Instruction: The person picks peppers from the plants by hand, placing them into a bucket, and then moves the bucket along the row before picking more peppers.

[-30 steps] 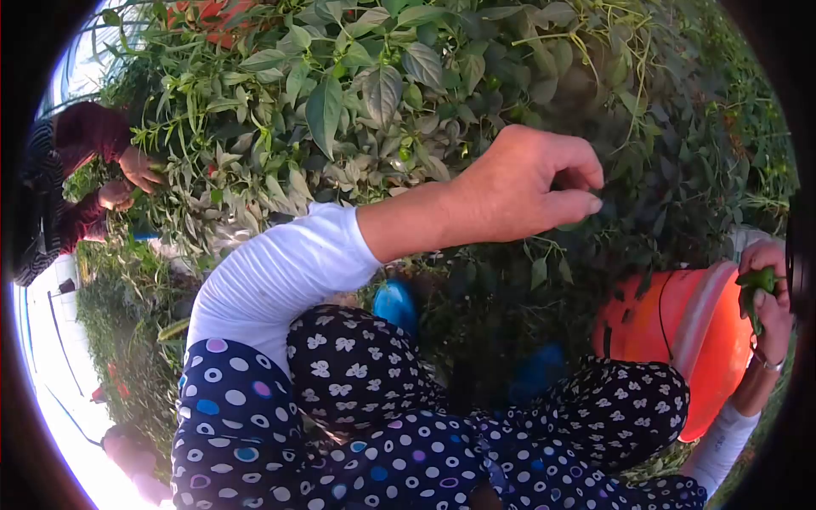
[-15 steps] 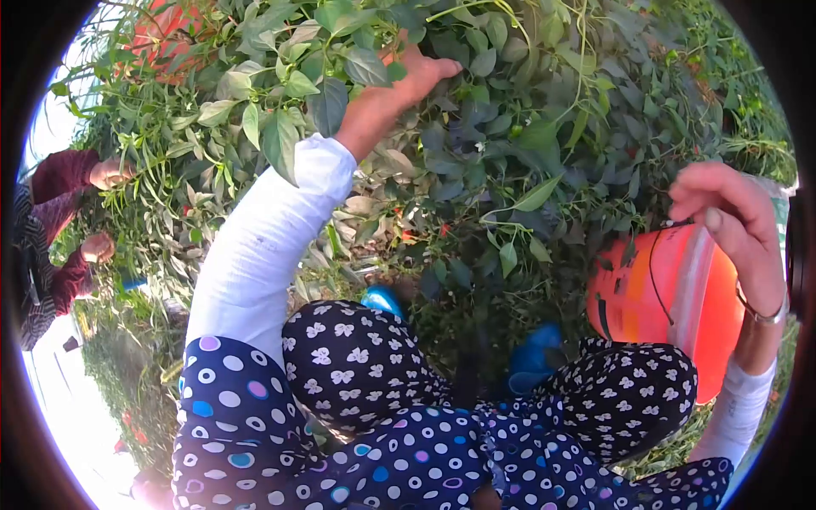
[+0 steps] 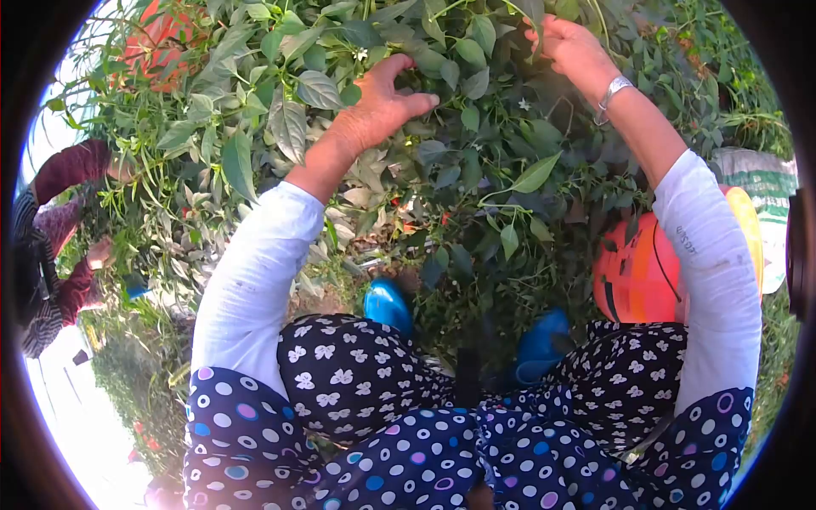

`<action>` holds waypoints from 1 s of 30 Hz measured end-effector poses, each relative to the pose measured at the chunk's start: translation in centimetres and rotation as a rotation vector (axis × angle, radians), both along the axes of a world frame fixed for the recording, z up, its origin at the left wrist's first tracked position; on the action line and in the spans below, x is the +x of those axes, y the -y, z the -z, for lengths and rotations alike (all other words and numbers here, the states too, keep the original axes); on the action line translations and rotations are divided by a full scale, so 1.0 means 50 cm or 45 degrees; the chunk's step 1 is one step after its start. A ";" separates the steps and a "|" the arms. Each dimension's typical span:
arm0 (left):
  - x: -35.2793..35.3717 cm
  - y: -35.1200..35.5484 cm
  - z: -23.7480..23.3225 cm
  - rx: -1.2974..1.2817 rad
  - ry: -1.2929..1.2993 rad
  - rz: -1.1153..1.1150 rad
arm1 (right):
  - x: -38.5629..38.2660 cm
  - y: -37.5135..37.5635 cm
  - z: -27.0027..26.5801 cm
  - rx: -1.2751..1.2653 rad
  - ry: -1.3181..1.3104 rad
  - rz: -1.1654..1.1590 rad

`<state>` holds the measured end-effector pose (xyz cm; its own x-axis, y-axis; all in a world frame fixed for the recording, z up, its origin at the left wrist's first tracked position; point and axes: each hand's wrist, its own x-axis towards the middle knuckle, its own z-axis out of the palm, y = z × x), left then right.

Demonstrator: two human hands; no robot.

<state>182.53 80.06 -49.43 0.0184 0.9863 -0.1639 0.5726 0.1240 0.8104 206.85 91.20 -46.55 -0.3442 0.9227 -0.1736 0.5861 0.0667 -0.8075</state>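
Observation:
My left hand (image 3: 374, 109) reaches into the leafy pepper plants (image 3: 467, 161). Its thumb and forefinger are spread apart, and leaves hide part of the other fingers. Farther right and higher, my right hand (image 3: 578, 55) has its fingers bent together among the leaves; whatever they hold, if anything, is covered by foliage. A silver bracelet (image 3: 614, 98) circles that wrist. Small white flowers (image 3: 524, 104) show between the two hands, and a few red peppers (image 3: 408, 227) hang lower in the plants.
Beside my right forearm stands an orange-red bucket (image 3: 625, 272), with a white and green sack (image 3: 761, 204) behind it. Blue shoes (image 3: 388, 306) are on my feet. At the left edge another person's maroon sleeve (image 3: 72, 174) reaches into the plants. Something orange-red (image 3: 157, 42) sits at upper left.
My right hand has moved from above the bucket up and left into the plants. My left hand has shifted slightly down and left, with thumb and forefinger now plainly apart.

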 end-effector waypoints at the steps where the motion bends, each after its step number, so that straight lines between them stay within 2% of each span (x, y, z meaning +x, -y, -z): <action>1: 0.004 0.016 0.015 0.118 0.074 -0.021 | 0.010 -0.006 0.001 0.046 -0.037 -0.074; 3: 0.006 0.045 0.043 0.116 0.033 -0.063 | 0.018 -0.004 0.021 0.063 -0.062 -0.140; 5: 0.008 0.047 0.056 0.329 -0.664 0.001 | 0.014 -0.003 0.039 0.110 0.014 -0.368; 6: -0.002 0.036 0.050 -0.016 -0.495 -0.011 | 0.009 0.012 0.040 0.059 0.013 -0.390; 7: -0.010 0.030 0.044 -0.015 -0.490 -0.012 | 0.005 0.015 0.048 0.080 0.069 -0.481; 9: -0.030 0.031 0.034 -0.198 -0.170 0.124 | -0.002 0.029 0.091 0.257 0.224 -0.372; 11: -0.046 0.048 0.026 -0.227 -0.138 0.125 | 0.005 0.032 0.113 0.146 0.219 -0.382; 13: -0.059 0.065 0.014 -0.530 -0.358 0.330 | 0.019 0.038 0.125 0.034 0.212 -0.392; 15: -0.058 0.113 0.003 -0.587 -0.264 0.269 | 0.033 0.046 0.108 -0.089 0.337 -0.590; 17: -0.085 0.162 0.039 0.069 -0.283 0.379 | 0.041 0.056 0.109 0.058 0.236 -0.505; 19: -0.102 0.190 0.069 0.152 -0.301 0.281 | 0.037 0.054 0.083 0.241 0.254 -0.556; 21: -0.107 0.207 0.075 0.282 -0.260 0.202 | 0.013 0.071 0.047 0.476 0.071 -0.535; 22: -0.108 0.216 0.098 0.222 0.266 0.067 | -0.022 0.110 -0.031 0.531 0.033 -0.575; 23: -0.102 0.214 0.093 0.217 0.263 0.058 | -0.047 0.130 -0.055 0.527 0.028 -0.582; 25: -0.085 0.203 0.079 0.544 -0.176 0.290 | -0.082 0.158 -0.080 0.478 -0.199 -0.677; 26: -0.083 0.204 0.095 0.472 0.043 0.204 | -0.099 0.173 -0.084 0.642 -0.200 -0.772; 27: -0.077 0.202 0.096 0.468 0.043 0.201 | -0.115 0.186 -0.081 0.805 -0.200 -0.863; 28: -0.071 0.200 0.095 0.424 -0.010 0.155 | -0.142 0.191 -0.035 0.826 -0.090 -0.860; 29: -0.067 0.199 0.096 0.380 -0.062 0.108 | -0.162 0.210 -0.016 1.103 -0.344 -0.935; 30: -0.063 0.203 0.098 0.203 0.170 0.008 | -0.179 0.226 0.002 1.087 -0.294 -1.053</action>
